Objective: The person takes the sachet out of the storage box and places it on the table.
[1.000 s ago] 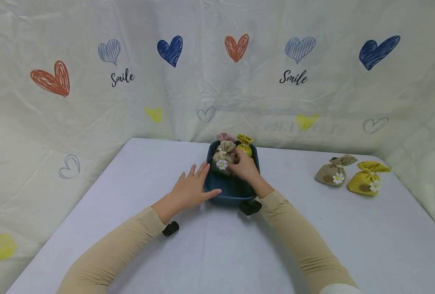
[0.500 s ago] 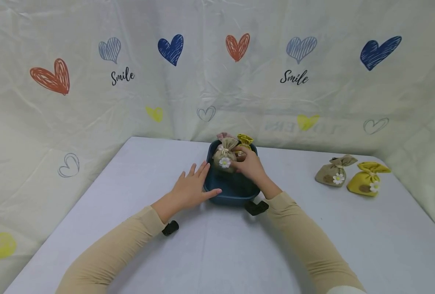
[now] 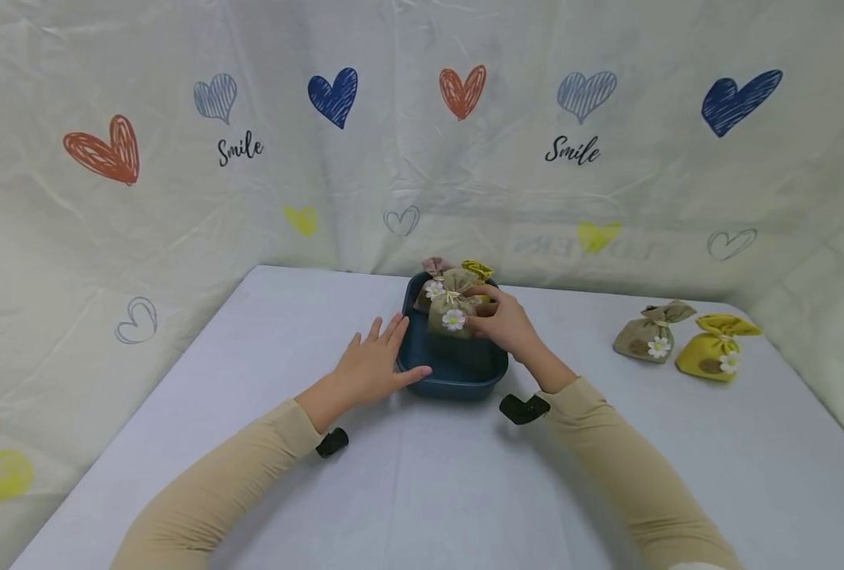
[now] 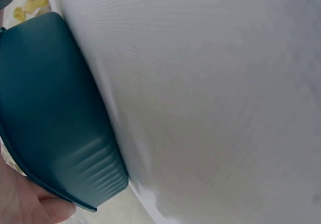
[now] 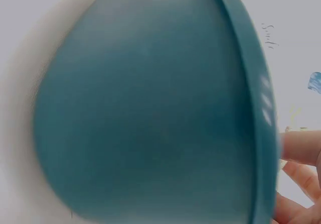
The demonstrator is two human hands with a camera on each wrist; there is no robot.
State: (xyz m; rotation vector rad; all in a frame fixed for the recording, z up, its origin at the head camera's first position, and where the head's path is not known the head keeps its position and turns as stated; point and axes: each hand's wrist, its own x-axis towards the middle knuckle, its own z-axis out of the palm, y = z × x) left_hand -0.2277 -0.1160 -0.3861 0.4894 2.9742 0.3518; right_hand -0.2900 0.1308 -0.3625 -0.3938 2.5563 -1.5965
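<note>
A greyish-beige drawstring pouch [image 3: 441, 323] with a white daisy is pinched at its right side by my right hand [image 3: 511, 321], over the blue plastic basin [image 3: 458, 388]. Behind it in the basin stand a pink pouch [image 3: 436, 267] and a yellow pouch [image 3: 477, 267], both partly hidden. My left hand [image 3: 372, 368] rests with spread, straight fingers along the basin's left rim. In the left wrist view its fingers [image 4: 52, 209] touch the rim of the teal-looking basin [image 4: 55, 103]. From the right wrist, the basin wall [image 5: 150, 108] hides the pouch, and fingers [image 5: 301, 146] show beyond the rim.
On the right of the white table [image 3: 393, 491] lie another greyish-beige pouch [image 3: 643, 336] and another yellow pouch [image 3: 707, 356], each with a daisy. Black wrist-camera pieces [image 3: 525, 409] sit below the right wrist. A white curtain [image 3: 422, 182] with printed hearts hangs behind the table.
My right hand has lifted the greyish-beige pouch and carried it to the right, uncovering more of the pink pouch and covering more of the yellow one. My left hand has stayed in place.
</note>
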